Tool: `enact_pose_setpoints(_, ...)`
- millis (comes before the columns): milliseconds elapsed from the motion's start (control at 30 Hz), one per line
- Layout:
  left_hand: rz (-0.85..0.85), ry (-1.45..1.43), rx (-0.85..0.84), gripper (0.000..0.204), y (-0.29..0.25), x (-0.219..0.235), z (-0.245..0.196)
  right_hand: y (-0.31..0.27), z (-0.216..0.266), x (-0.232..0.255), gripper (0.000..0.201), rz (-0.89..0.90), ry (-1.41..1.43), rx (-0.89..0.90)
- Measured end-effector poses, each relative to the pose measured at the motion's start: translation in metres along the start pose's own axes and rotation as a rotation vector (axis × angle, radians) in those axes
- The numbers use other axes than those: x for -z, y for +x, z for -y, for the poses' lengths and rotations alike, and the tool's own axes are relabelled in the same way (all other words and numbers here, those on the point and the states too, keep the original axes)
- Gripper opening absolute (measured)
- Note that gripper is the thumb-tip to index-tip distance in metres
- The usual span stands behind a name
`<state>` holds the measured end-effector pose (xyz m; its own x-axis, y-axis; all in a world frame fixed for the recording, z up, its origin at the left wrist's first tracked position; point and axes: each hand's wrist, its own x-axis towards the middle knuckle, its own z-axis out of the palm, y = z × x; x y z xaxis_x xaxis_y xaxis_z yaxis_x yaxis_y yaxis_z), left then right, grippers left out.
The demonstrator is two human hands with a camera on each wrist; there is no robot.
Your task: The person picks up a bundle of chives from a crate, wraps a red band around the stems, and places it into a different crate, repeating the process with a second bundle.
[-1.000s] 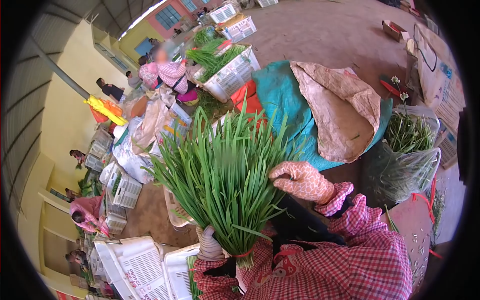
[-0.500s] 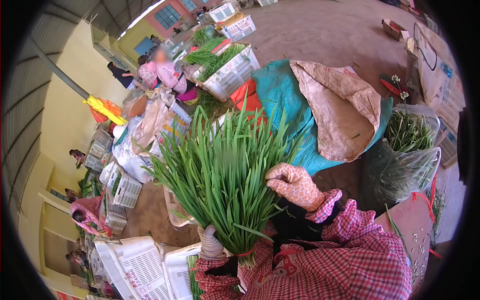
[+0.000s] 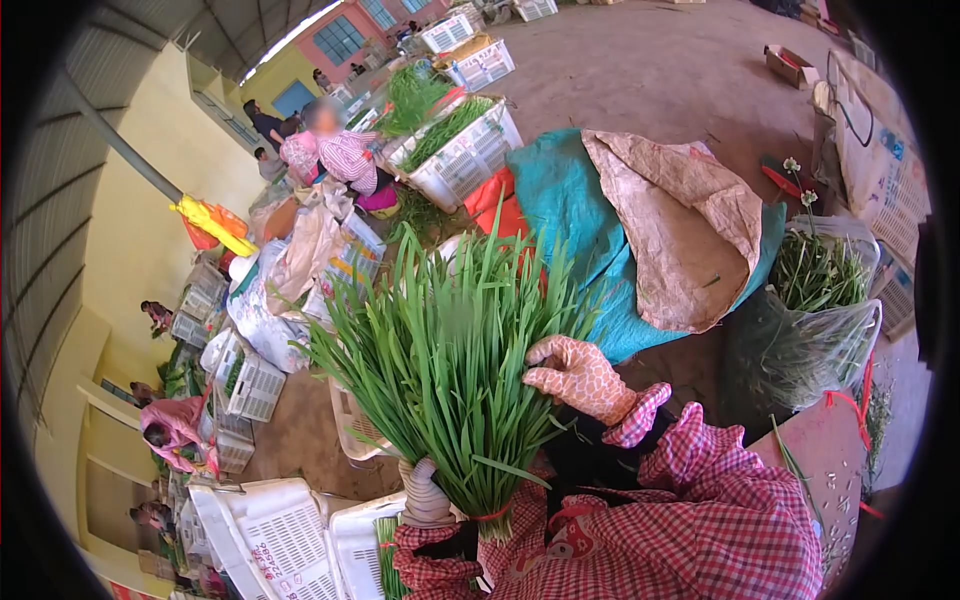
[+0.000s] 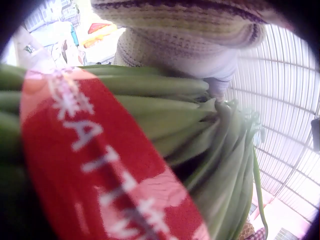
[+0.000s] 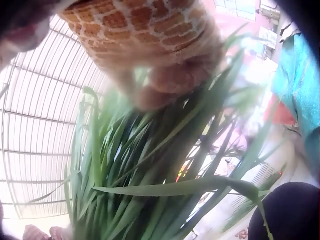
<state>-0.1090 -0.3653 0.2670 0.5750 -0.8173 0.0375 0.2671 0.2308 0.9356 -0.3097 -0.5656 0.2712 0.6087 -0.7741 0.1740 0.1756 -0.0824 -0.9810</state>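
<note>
A big bunch of garlic chives (image 3: 440,360), with long flat green leaves fanning upward, stands in front of my body. A red band (image 3: 492,515) wraps its pale base; in the left wrist view this red band (image 4: 100,165) carries white print. My left hand (image 3: 428,492), in a striped knitted glove, grips the bunch low on its left side. My right hand (image 3: 580,380), in an orange patterned glove, is at the bunch's right edge with fingers curled, thumb and fingertips pinched at the leaves. In the right wrist view its fingertips (image 5: 160,92) overlap the leaves.
White plastic crates (image 3: 275,545) stand at lower left, one holding a tied green bundle (image 3: 390,560). A teal sheet (image 3: 555,190) and a brown sack (image 3: 680,240) lie ahead. A plastic bag of greens (image 3: 815,300) is at right. Several people sit or stand farther off.
My right hand has moved left and slightly down, closer in to the leaves. My left hand keeps its grip on the bunch. A person in dark clothing in the background has moved.
</note>
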Motion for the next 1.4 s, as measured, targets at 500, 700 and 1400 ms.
enact_pose_setpoints(500, 0.052, -0.023, -0.001, 0.058, 0.002, 0.010, 0.004, -0.003, -0.004, 0.004, 0.014, 0.061, 0.536, -0.268)
enact_pose_setpoints(700, 0.041, -0.065, 0.015, 0.055, -0.002, 0.010, 0.006, -0.003, -0.011, -0.001, 0.018, 0.045, 0.554, -0.268)
enact_pose_setpoints(1400, -0.002, -0.051, -0.022, 0.056, -0.001, 0.014, 0.017, 0.010, -0.001, -0.016, 0.017, 0.104, 0.483, -0.407)
